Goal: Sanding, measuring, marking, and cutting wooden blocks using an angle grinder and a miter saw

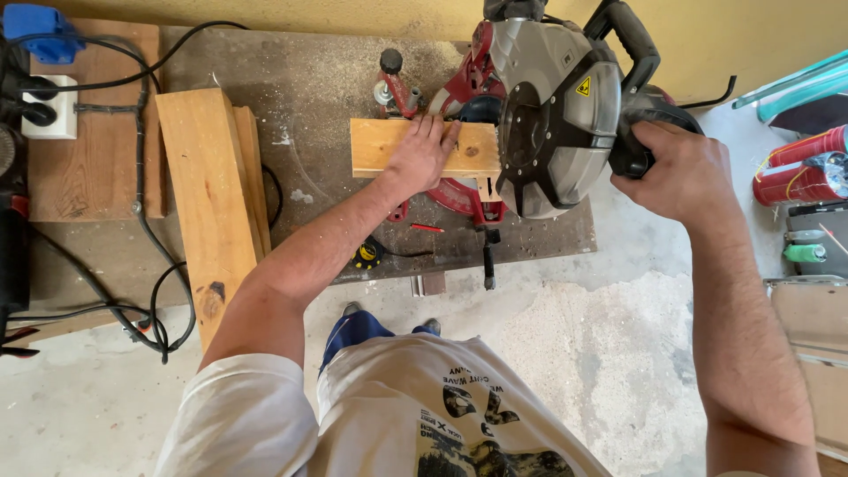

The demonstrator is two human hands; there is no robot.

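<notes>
A red and grey mitre saw stands on a dusty board on the floor. A short pale wooden board lies across the saw's bed, against its fence. My left hand presses flat on this board, fingers spread, just left of the blade guard. My right hand is closed around the saw's black handle on the right side of the saw head. The blade itself is hidden under the grey guard.
Two long wooden planks lie left of the saw. Black cables, a white socket strip and a blue plug are at far left. Sawdust covers the concrete floor. Red canisters and boxes stand at right.
</notes>
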